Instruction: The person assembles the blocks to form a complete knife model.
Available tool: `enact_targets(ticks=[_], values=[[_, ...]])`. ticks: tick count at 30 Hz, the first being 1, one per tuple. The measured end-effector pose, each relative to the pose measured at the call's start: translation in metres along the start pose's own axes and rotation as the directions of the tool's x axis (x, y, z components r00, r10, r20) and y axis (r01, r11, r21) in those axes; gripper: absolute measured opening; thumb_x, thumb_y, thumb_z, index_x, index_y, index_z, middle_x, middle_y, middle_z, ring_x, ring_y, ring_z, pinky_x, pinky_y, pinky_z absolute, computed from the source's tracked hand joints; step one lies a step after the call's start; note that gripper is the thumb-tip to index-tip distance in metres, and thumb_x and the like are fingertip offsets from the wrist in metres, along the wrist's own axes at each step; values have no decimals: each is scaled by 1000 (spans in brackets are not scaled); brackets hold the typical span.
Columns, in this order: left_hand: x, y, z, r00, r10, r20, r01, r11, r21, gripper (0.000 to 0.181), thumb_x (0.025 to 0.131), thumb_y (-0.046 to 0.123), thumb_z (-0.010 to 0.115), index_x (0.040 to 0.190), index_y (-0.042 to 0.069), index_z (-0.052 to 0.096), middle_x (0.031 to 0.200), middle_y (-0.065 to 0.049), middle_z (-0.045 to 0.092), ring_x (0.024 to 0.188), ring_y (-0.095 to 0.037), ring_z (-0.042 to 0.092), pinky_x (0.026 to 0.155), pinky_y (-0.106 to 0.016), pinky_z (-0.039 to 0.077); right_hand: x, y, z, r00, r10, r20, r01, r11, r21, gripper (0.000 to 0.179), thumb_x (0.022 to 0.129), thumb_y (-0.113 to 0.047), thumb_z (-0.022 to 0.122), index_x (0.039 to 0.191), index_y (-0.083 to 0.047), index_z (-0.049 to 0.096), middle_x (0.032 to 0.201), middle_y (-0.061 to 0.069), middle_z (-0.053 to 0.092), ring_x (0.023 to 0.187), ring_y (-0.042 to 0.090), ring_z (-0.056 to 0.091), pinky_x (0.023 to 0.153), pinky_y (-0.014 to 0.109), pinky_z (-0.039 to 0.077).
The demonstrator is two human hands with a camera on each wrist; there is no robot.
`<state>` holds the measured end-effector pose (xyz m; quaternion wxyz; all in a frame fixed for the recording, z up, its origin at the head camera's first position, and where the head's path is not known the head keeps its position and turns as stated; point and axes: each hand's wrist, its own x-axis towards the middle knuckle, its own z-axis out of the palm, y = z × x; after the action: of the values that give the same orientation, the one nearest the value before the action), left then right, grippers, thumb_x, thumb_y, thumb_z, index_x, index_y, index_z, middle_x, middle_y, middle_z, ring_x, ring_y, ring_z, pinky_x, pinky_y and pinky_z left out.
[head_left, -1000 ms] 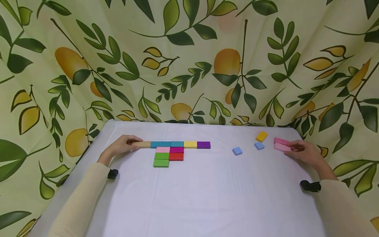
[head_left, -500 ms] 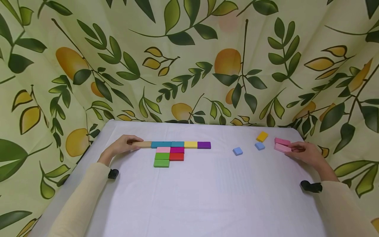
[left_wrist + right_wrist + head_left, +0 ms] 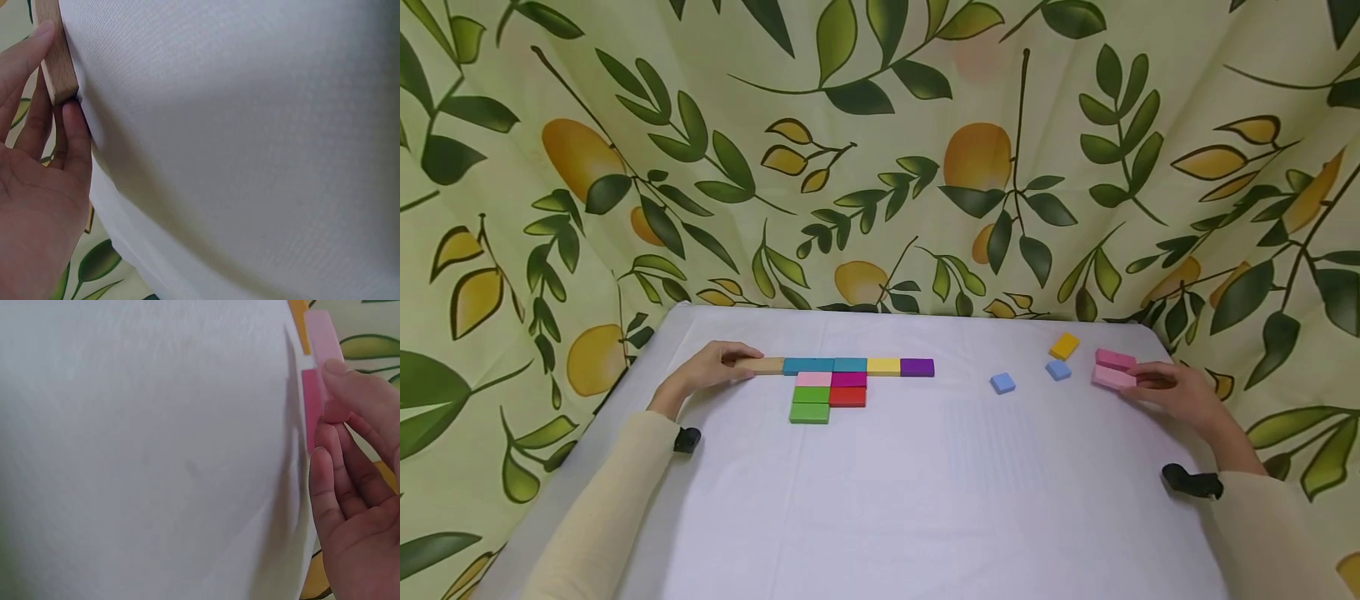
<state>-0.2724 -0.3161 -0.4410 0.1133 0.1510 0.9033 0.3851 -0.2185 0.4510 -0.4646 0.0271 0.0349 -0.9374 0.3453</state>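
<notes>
Light pink block: at two o'clock on the worktop, read from its middle in the head view.
Right hand: at the block's four-o'clock end, thumb and fingers pinching it.
Dark pink block: just beyond the light pink one, twelve o'clock of it; contact cannot be told.
Near blue block: nine o'clock of the pink pair, apart.
Orange block: just past the near blue block, twelve o'clock.
Far blue block: further out towards nine o'clock, standing alone.
Wooden block: ten o'clock on the worktop.
Left hand: at the wooden block's nine-o'clock end, fingers and thumb pinching it.
Row: from the wooden block towards three o'clock, two teal blocks, one yellow, one purple, end to end.
Cluster: six-o'clock side of the teal blocks; pale pink, magenta, red, two green.
Backdrop: leaf-and-fruit printed curtain, twelve o'clock.
</notes>
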Motion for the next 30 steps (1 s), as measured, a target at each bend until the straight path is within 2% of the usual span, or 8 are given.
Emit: enact_targets(ticks=[3, 10, 17, 22, 25, 30], values=[[0, -1, 0, 1000, 2, -3, -2, 1000, 0, 36, 95, 7, 73, 128, -4, 66, 128, -24, 63, 108, -36, 54, 95, -50, 41, -1, -5, -1, 1000, -11, -6, 11, 1000, 13, 53, 88, -26, 83, 126, 8, 66, 110, 23, 67, 83, -1, 55, 69, 11, 44], [1, -1, 0, 1000, 3, 3, -3, 1000, 7, 36, 95, 7, 73, 128, -4, 66, 128, -24, 62, 108, -36, 54, 94, -50, 41, -6, -24, -1, 999, -30, 13, 29, 997, 76, 52, 91, -23, 80, 131, 7, 62, 119, 25, 63, 87, 2, 55, 71, 14, 47], [0, 0, 1, 1000, -2, -2, 2, 1000, -2, 36, 95, 7, 73, 128, -3, 67, 127, -23, 63, 107, -34, 54, 94, -47, 41, -5, -55, 10, 990, -140, 4, 136, 971, 196, 44, 91, -12, 80, 127, 8, 65, 123, 5, 66, 89, 4, 60, 77, 13, 48], [-1, -2, 2, 1000, -6, -1, 6, 1000, 2, 35, 95, 7, 73, 128, -3, 67, 127, -22, 63, 107, -34, 54, 94, -47, 41, 0, -74, 25, 982, -182, 42, 167, 957, 238, 35, 91, -8, 78, 121, 6, 67, 117, 12, 63, 88, 12, 59, 76, 17, 50], [0, -4, 1, 1000, -4, -8, 4, 1000, 9, 34, 95, 6, 72, 127, -2, 68, 126, -21, 64, 106, -34, 54, 93, -46, 41, 4, -85, 34, 979, -196, 65, 176, 958, 228, 35, 90, -9, 79, 120, 5, 68, 114, 17, 64, 88, 15, 59, 75, 18, 50], [1, -4, 1, 1000, 2, -18, -2, 1000, 16, 33, 95, 7, 73, 126, 0, 69, 124, -19, 64, 104, -33, 54, 91, -44, 42, 10, -102, 50, 973, -207, 103, 183, 962, 204, 37, 90, -14, 80, 121, 2, 70, 112, 17, 65, 90, 21, 59, 77, 20, 50]])
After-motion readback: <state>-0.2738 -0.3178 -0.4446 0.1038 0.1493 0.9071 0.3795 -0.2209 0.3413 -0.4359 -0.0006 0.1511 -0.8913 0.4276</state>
